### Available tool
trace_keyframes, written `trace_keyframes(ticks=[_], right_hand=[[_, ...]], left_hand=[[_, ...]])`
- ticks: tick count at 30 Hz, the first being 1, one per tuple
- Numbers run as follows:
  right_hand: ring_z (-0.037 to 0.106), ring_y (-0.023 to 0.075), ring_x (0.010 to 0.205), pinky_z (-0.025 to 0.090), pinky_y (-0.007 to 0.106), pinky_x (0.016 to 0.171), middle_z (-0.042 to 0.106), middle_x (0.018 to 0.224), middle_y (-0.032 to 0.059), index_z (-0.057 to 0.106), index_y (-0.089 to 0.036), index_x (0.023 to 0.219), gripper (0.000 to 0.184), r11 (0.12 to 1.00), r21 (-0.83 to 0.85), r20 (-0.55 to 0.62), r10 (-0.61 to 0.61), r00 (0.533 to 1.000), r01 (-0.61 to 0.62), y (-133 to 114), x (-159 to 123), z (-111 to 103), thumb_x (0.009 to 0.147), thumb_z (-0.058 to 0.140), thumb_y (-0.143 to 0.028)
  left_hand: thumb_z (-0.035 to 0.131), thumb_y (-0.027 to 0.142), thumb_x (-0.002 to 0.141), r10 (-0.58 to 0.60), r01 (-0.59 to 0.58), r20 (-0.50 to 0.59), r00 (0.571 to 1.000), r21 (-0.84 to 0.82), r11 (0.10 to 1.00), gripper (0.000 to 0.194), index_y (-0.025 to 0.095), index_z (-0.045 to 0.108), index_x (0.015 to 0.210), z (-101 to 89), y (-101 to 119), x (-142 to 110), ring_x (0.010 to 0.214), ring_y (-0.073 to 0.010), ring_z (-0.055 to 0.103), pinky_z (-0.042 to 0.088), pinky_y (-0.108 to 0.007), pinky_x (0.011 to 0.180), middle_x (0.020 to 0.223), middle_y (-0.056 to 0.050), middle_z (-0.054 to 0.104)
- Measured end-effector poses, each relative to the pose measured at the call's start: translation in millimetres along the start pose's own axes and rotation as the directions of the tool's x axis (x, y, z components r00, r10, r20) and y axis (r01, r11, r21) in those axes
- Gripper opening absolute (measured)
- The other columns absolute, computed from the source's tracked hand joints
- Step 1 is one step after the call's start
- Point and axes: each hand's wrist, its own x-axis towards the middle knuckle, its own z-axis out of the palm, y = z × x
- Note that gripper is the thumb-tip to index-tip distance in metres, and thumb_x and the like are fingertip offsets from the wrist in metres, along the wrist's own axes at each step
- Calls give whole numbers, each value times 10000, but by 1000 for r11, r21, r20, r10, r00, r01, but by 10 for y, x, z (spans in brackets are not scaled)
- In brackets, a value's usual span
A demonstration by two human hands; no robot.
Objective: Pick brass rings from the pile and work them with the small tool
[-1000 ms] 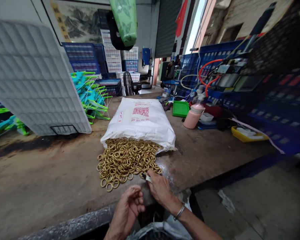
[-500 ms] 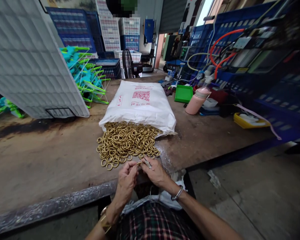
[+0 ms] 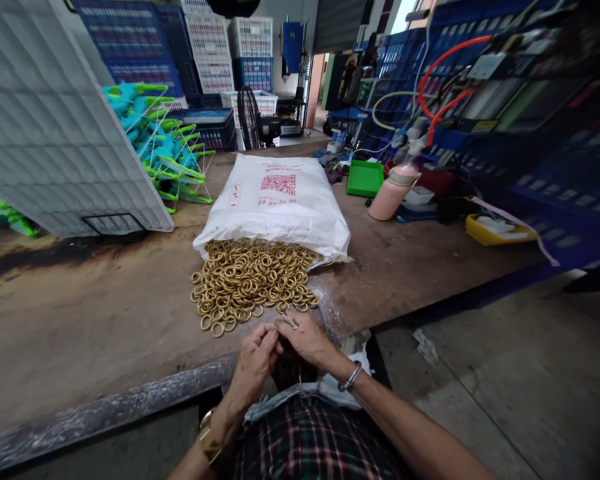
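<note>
Left hand (image 3: 257,351) fingertips pressed together, anything between them hidden; right hand (image 3: 310,339) just beside, its fingers closed on a small pale tool (image 3: 291,321); just beyond the fingertips, heaped brass-coloured rings (image 3: 250,280); farther past them, the white sack (image 3: 280,217)

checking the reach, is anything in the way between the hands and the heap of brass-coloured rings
Nothing visible stands between the left hand or right hand and the near edge of the heap of brass-coloured rings. The white printed sack covers only the heap's far side, beyond the hands.
</note>
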Motion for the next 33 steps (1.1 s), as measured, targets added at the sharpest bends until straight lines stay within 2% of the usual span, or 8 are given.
trace_keyframes(ticks=[9,11,14,17,20,33], right_hand=[[425,83,541,336,195,538,493,569,-37,506,-161,609,235,992,97,47,71,996,-75,-75,17,-35,804,408,-248],[454,90,556,344,196,551,517,583,-27,514,-160,623,222,997,43,7,65,998,-65,-56,15,-41,804,402,-222],[457,96,573,322,201,557,532,620,-17,534,-162,700,196,987,-154,-20,-44,999,41,-17,-19,-52,818,383,-198],[422,99,564,275,212,548,519,624,-17,544,-171,746,170,899,-400,84,-157,984,178,-13,-84,-63,807,386,-157],[431,108,582,259,226,564,536,654,-6,556,-174,798,164,808,-542,168,-167,972,232,-40,-136,-60,769,404,-118],[479,131,624,262,253,581,584,727,24,541,-169,896,208,703,-673,233,-96,968,232,-66,-124,-44,772,378,-131]], left_hand=[[564,470,748,13,-10,20,1000,-129,992,316,157,522,749,-22,-8,-19,374,-18,260,155,-157,357,561,65,467],[576,481,733,10,-9,3,1000,-145,989,330,157,515,732,-21,4,-24,376,-19,268,156,-157,356,560,62,472],[598,493,706,6,-9,-20,1000,-164,986,347,161,501,717,-21,13,-26,379,-22,272,158,-157,355,558,62,472],[597,497,706,20,-25,-34,999,-160,987,347,165,496,717,-23,8,-23,389,-28,269,160,-157,358,534,73,437],[580,492,724,41,-47,-45,998,-136,990,335,173,483,707,-30,-12,-16,398,-36,263,160,-158,366,502,85,387],[551,517,735,68,-72,-57,996,-80,994,345,184,470,701,-43,-52,-12,418,-55,250,173,-179,393,489,89,346]])
